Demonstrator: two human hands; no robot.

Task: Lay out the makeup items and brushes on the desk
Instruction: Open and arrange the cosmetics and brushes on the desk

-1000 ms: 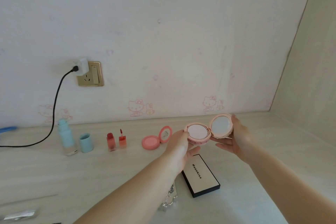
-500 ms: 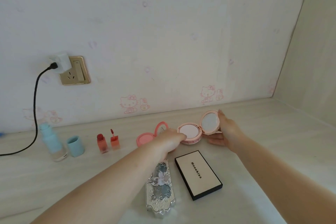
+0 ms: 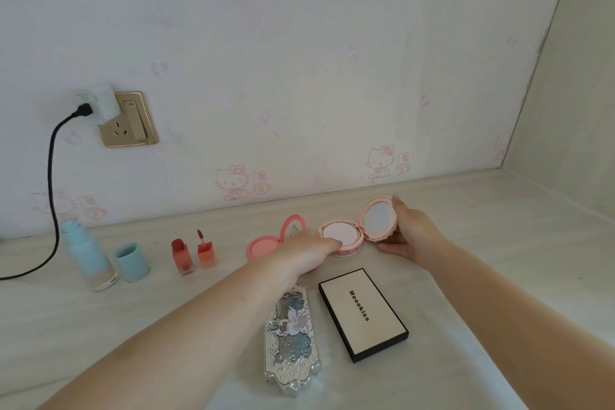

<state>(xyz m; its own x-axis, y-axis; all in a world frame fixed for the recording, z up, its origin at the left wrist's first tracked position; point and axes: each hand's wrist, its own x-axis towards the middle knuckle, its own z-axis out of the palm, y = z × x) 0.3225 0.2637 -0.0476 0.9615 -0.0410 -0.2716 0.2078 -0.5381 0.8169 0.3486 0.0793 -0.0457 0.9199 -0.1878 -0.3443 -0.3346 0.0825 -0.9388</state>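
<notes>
While the left hand (image 3: 307, 251) steadies the open compact (image 3: 342, 240), the right hand (image 3: 411, 236) apparently grips its lid.

This looks like a home bedroom: cartoon-cat wallpaper (image 3: 233, 181) covers the wall, a pale wooden desk (image 3: 499, 243) fits into a corner, and a charger (image 3: 100, 103) is plugged into a brass wall socket (image 3: 131, 121).

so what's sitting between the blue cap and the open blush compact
In the head view, the lip tint bottle and its upright applicator cap stand between the blue cap and the blush compact.
</notes>
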